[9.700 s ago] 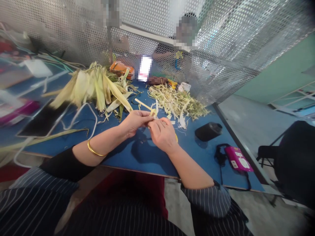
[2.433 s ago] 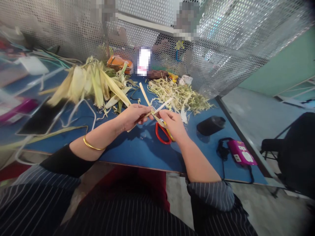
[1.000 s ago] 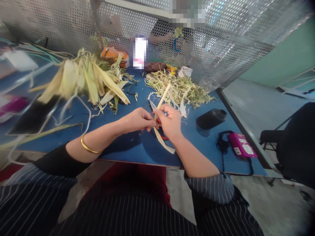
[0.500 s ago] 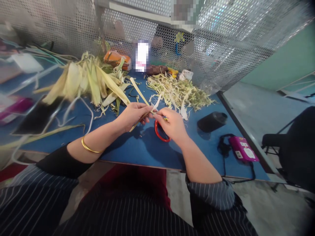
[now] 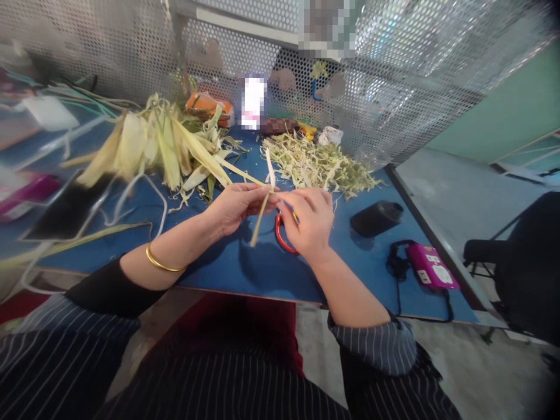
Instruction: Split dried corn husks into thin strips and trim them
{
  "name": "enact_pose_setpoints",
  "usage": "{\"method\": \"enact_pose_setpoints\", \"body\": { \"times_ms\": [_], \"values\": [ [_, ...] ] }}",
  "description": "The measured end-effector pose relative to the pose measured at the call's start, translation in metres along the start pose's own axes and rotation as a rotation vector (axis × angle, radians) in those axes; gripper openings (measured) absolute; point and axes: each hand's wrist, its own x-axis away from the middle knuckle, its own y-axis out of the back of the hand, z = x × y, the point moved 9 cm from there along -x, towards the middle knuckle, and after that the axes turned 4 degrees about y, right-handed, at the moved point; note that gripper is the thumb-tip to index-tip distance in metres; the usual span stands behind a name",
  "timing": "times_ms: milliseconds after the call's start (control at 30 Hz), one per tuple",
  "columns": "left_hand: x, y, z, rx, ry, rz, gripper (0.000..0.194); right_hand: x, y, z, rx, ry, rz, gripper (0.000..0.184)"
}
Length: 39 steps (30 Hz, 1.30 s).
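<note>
My left hand [image 5: 238, 205] pinches narrow corn husk strips [image 5: 259, 220] between thumb and fingers. Where they cross at the fingertips, one pale end points up, one runs back to the left and one hangs down toward the table. Close against it is my right hand [image 5: 310, 219], its fingers curled in at the crossing and closed on the strips; the fingertips are partly hidden. A small yellow bit shows by the right fingers, too small to name. On the table below lie scissors with a red handle [image 5: 284, 238], largely covered by the right hand.
Whole dried corn husks [image 5: 133, 143] are heaped at the left, shredded husk [image 5: 321, 163] at the back right. A black cone-shaped spool [image 5: 377, 217] and a purple power strip [image 5: 433, 266] lie right. A perforated metal screen [image 5: 271, 55] borders the back. White cable [image 5: 160, 198] loops at left.
The strips have turned between my fingers: one end now hangs toward me and the pale end stands upright. My right hand has rolled over slightly, knuckles up.
</note>
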Motion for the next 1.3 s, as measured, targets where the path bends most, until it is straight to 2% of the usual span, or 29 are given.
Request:
{"method": "enact_pose_setpoints", "body": {
  "times_ms": [67, 133, 200, 267, 400, 500, 700, 1000, 1300],
  "values": [
    [0.000, -0.002, 0.000, 0.017, -0.016, 0.029, 0.018, -0.001, -0.008, 0.018, 0.010, 0.169, 0.096, 0.022],
    [0.000, -0.003, 0.000, 0.035, -0.027, 0.037, 0.018, 0.001, -0.021, 0.030, 0.033, 0.280, 0.224, 0.024],
    [0.000, -0.002, 0.000, 0.045, -0.033, 0.025, 0.019, 0.002, -0.030, 0.033, 0.059, 0.308, 0.313, 0.025],
    [0.000, -0.001, -0.001, 0.035, -0.036, 0.011, 0.020, 0.002, -0.034, 0.031, 0.077, 0.281, 0.344, 0.025],
    [0.000, 0.001, -0.001, 0.032, -0.038, -0.028, 0.018, 0.003, -0.035, 0.022, 0.067, 0.177, 0.327, 0.025],
    [0.001, 0.001, -0.002, 0.050, -0.057, -0.051, 0.019, 0.004, -0.032, 0.019, -0.022, 0.126, 0.280, 0.023],
    [0.003, 0.002, -0.005, 0.026, -0.077, -0.066, 0.025, 0.000, -0.019, 0.021, -0.189, 0.083, 0.185, 0.019],
    [0.003, 0.005, -0.004, 0.012, -0.059, -0.087, 0.025, 0.002, -0.024, 0.022, -0.239, 0.034, 0.268, 0.019],
    [-0.001, 0.008, -0.001, 0.055, -0.045, -0.103, 0.022, 0.004, -0.027, 0.023, -0.244, 0.023, 0.245, 0.015]
  ]
}}
